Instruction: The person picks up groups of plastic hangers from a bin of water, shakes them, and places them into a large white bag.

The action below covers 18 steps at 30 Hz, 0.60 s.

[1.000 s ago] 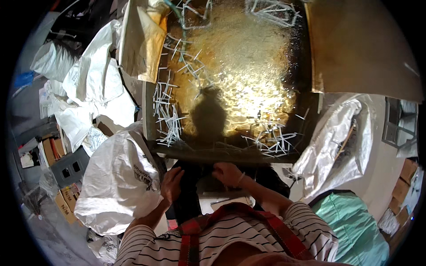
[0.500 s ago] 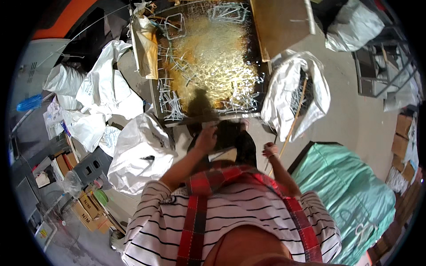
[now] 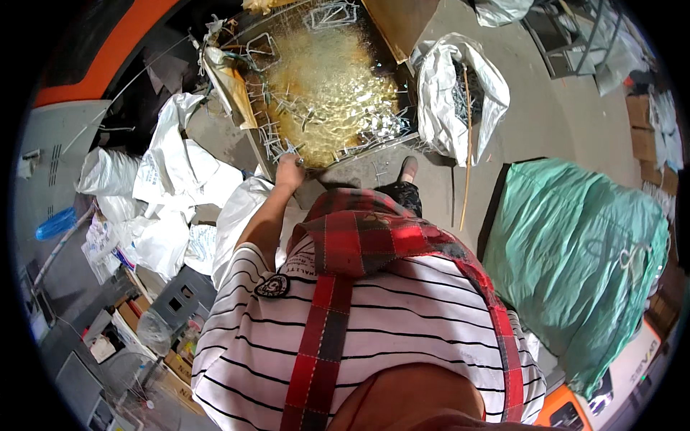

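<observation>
My left hand (image 3: 290, 171) is at the near left corner of a large metal tank (image 3: 369, 150) holding shallow yellowish liquid. Its fingers look curled in against thin pale grey plastic pieces (image 3: 270, 141) heaped in that corner; what they hold, if anything, I cannot make out. More of these branching pieces lie along the tank's left side and near edge, and a framed one (image 3: 330, 14) rests at the far end. My right hand does not show; the apron and my body cover that side.
Right of the tank stands an open white sack (image 3: 430, 118) with grey pieces and a long thin stick (image 3: 468, 154). White sacks (image 3: 190, 169) crowd the left. A green cloth-covered stack (image 3: 575, 251) stands at the right. Several loose bits (image 3: 379, 172) lie on the floor by my foot.
My left hand has moved forward to the tank's near left corner. My right hand has gone out of view. My body has leaned in and turned, so the scene has shifted.
</observation>
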{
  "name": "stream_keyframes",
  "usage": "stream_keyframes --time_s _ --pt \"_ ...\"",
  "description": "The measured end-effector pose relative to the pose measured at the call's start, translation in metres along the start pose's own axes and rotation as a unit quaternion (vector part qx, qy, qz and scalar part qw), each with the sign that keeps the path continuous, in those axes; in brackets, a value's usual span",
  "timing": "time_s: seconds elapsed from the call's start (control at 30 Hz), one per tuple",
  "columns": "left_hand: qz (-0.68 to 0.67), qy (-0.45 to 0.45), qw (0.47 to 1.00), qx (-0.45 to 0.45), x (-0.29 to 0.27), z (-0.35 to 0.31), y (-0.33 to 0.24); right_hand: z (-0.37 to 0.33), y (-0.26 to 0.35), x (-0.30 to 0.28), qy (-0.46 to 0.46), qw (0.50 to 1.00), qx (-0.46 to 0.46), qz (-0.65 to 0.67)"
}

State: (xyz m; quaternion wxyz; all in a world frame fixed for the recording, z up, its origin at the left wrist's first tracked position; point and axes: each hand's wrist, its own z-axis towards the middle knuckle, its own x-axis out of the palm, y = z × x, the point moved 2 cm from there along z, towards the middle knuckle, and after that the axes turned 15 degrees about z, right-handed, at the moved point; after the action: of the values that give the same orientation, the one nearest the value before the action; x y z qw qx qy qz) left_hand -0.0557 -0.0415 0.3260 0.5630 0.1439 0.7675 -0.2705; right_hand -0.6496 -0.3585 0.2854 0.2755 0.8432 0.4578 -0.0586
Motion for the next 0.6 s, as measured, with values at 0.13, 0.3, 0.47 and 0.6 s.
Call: stream_keyframes --time_s 0.13,0.3,0.47,0.6 --pt "-0.031 0.034 0.993 -0.108 -0.020 -0.028 0.023 -0.045 0.005 0.028 -0.024 0.998 0.039 0.036" --pt "-0.047 0.030 0.986 -0.160 -0.038 -0.072 0.033 -0.059 0.029 0.036 -0.029 0.996 0.030 0.082" --pt "-0.324 -0.148 0.913 -0.198 -0.110 -0.059 0.009 -0.049 0.060 0.032 -0.020 0.987 -0.002 0.157" --pt "-0.272 -0.399 0.875 0.021 -0.337 -0.074 -0.090 -0.057 0.119 0.017 -0.020 0.978 -0.041 0.203"
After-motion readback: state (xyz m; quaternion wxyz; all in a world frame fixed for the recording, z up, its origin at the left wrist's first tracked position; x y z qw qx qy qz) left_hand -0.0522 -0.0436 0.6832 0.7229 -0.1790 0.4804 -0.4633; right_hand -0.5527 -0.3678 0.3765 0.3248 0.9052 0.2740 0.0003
